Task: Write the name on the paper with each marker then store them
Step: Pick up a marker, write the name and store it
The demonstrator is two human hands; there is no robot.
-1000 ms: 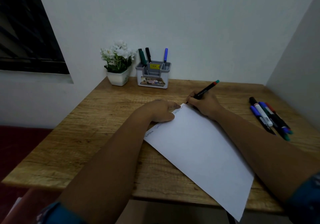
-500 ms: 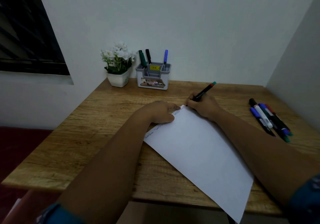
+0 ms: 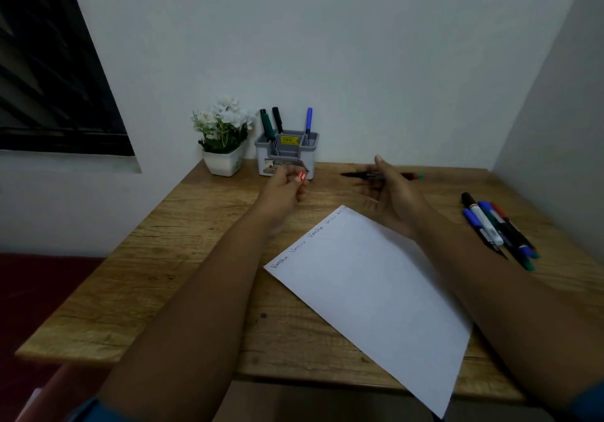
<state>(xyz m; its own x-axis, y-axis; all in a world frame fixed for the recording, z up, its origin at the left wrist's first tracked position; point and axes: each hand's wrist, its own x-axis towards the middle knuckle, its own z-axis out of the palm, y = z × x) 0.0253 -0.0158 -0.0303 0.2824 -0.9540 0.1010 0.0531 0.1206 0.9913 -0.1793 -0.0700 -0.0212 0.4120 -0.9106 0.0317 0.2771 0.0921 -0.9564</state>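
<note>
The red marker (image 3: 380,175) is off the paper (image 3: 369,284) now, lying level in my right hand (image 3: 390,192), fingers wrapped around its barrel, above the desk (image 3: 137,277). My left hand (image 3: 284,186) has let go of the sheet and pinches the red cap (image 3: 301,177). So that name is written; I judge capping comes next, then the grey organizer (image 3: 287,156). More markers (image 3: 496,228) wait at my right.

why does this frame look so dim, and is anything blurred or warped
Head view: low, flat light, no glare, soft shadows; the wide lens bows the wall and table edges; writing on the paper is barely legible; the left hand and the marker in the right hand look soft.
</note>
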